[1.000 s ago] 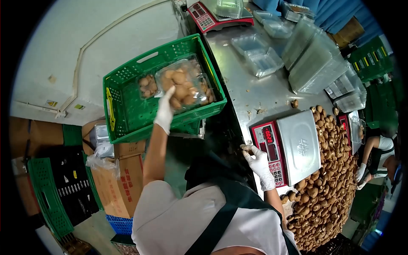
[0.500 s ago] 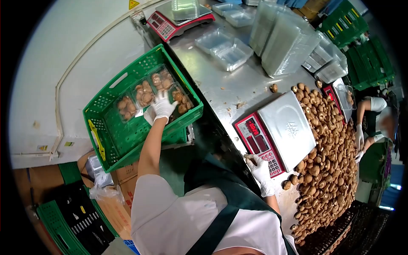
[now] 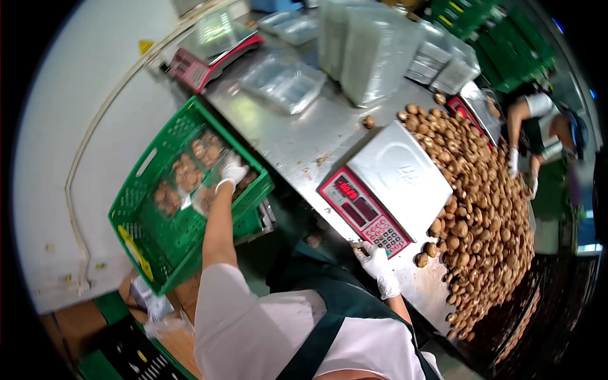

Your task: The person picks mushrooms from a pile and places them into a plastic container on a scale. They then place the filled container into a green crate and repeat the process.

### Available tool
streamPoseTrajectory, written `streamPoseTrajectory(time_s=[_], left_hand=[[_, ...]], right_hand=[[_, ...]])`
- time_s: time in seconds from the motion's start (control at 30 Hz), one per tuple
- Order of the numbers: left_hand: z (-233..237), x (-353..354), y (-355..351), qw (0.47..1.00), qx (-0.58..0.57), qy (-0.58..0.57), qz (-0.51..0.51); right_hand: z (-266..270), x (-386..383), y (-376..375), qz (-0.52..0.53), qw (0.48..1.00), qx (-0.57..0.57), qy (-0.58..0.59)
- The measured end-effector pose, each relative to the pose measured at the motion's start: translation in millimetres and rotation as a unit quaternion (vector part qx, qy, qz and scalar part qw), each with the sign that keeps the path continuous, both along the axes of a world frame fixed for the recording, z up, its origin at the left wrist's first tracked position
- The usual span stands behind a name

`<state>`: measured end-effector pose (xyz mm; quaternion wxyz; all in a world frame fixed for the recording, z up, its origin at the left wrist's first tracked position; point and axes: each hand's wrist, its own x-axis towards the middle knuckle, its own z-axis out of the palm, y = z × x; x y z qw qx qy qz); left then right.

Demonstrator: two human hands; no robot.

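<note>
My left hand [image 3: 234, 171], in a white glove, reaches into a green crate [image 3: 135, 180] and touches the clear trays of mushrooms [image 3: 187, 172] there. Its fingers are blurred and partly hidden, so their grip does not show. One filled tray [image 3: 202, 199] lies beneath that hand and wrist. My right hand [image 3: 376, 261], also gloved, rests at the metal table's edge by the keypad corner of a red scale [image 3: 365, 214]. Its thumb and fingers are apart, with nothing held. The scale's silver plate [image 3: 401, 171] is bare, and its red digits are lit.
A large heap of brown mushrooms [image 3: 478, 215] covers the table right of the scale. Stacked clear trays [image 3: 373, 54] and loose trays [image 3: 283, 79] stand farther back, near a second red scale [image 3: 201, 63]. A co-worker [image 3: 538, 126] works beyond the heap.
The whole view has shifted, the crate appearing lower and farther left. My left hand's spread fingers now look more drawn together over the trays. My right hand stays by the scale; its display digits differ.
</note>
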<state>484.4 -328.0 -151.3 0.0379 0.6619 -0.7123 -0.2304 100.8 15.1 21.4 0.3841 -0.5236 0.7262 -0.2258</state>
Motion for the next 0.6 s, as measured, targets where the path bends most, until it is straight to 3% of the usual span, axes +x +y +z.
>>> streamPoseTrajectory(time_s=[0.03,0.07,0.1,0.13,0.17,0.2,0.23,0.27,0.3,0.37,0.5,0.53,0.6], left_hand=[[22,-2,-6,0.995,-0.031,0.046,0.085],[24,-4,-15,0.967,-0.1,0.123,0.202],[85,-29,-2,0.93,-0.241,0.161,0.225],[46,-9,-38,0.899,-0.317,0.211,0.218],[93,-32,-40,0.888,-0.246,0.239,0.306],[131,-53,-43,0.889,-0.348,0.216,0.206],[130,-55,-72,0.893,-0.397,0.166,0.132],[170,-90,-73,0.863,-0.479,0.129,0.095],[207,-125,-74,0.851,-0.472,0.224,0.063],[266,-189,-78,0.837,-0.484,0.247,-0.061],[350,-301,-80,0.758,-0.537,0.268,-0.257],[356,-319,-101,0.743,-0.572,0.21,-0.278],[383,-348,-110,0.779,-0.533,0.113,-0.31]], right_hand=[[27,6,-5,-0.034,0.996,0.064,-0.046],[36,5,-6,-0.031,0.992,0.119,-0.017],[26,1,1,-0.025,0.998,0.056,-0.011],[17,-2,9,-0.021,1.0,-0.007,-0.001],[27,-2,9,-0.037,0.999,0.018,-0.03],[30,-3,11,-0.049,0.997,0.056,-0.036],[20,-5,15,-0.041,0.999,0.022,-0.019],[9,-6,19,-0.031,0.999,-0.009,-0.002],[15,-6,19,-0.026,0.999,0.014,0.023],[14,-7,23,-0.039,0.999,0.013,0.021],[11,-13,36,-0.076,0.996,-0.023,0.04],[-1,-16,41,-0.095,0.994,-0.038,0.026],[3,-21,54,-0.137,0.99,-0.022,0.029]])
